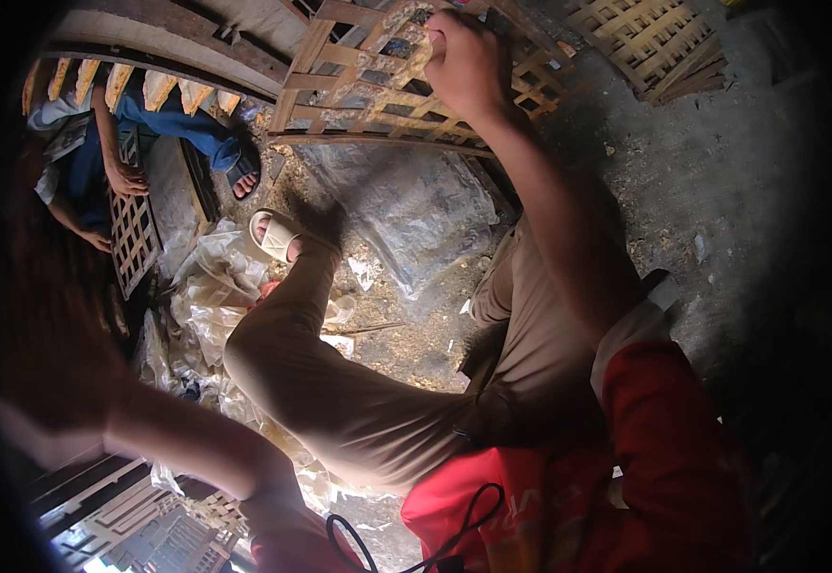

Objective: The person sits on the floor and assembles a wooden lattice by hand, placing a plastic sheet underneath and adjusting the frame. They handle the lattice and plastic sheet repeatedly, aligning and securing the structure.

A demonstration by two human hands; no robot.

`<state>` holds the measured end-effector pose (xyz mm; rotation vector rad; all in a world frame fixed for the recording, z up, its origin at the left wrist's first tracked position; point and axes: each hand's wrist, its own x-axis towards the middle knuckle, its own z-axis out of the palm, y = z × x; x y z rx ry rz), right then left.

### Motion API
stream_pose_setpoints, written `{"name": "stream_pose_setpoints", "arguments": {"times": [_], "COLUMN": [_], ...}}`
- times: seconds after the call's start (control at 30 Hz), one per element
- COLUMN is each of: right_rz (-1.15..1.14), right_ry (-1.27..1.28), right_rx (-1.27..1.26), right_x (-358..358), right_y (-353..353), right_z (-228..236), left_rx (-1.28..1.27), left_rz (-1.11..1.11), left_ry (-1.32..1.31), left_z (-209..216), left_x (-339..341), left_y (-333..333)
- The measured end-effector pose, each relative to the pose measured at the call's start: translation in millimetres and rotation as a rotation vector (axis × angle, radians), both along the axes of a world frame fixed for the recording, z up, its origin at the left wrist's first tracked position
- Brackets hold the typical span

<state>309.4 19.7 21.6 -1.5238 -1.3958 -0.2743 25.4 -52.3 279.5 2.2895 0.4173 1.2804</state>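
Note:
My right hand [468,67] is closed at the upper middle, its curled fingers on a wooden lattice panel [330,81] with a brown frame. The hand covers the exact spot it grips. Pale, yellowish patches mark some of the panel's strips. At the far left, my left hand [48,392] is raised, dark and smeared by motion. Its fingers cannot be made out, nor whether anything is in them. Clear plastic sheeting [210,296] lies below and to the right of it.
Another person's hand [127,179] rests by a smaller lattice panel [135,229] at the left. A plastic sheet [416,205] covers floor beyond my legs, with wood shavings around it. More lattice panels [640,38] lie at the upper right. Cut wooden pieces [163,535] stand at the lower left.

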Motion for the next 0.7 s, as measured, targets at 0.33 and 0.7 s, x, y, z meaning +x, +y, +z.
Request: {"name": "stream_pose_setpoints", "arguments": {"times": [0.33,0.7], "right_rz": [0.170,-0.013], "right_ry": [0.056,0.163], "right_rx": [-0.107,0.034], "right_x": [2.5,16.3], "right_y": [4.8,5.4], "right_z": [10.7,12.7], "left_rx": [-0.419,-0.429], "left_rz": [0.491,0.579], "left_ry": [0.406,0.340], "left_z": [-198.0,-214.5], "left_x": [45.0,39.7], "left_y": [104.3,118.8]}}
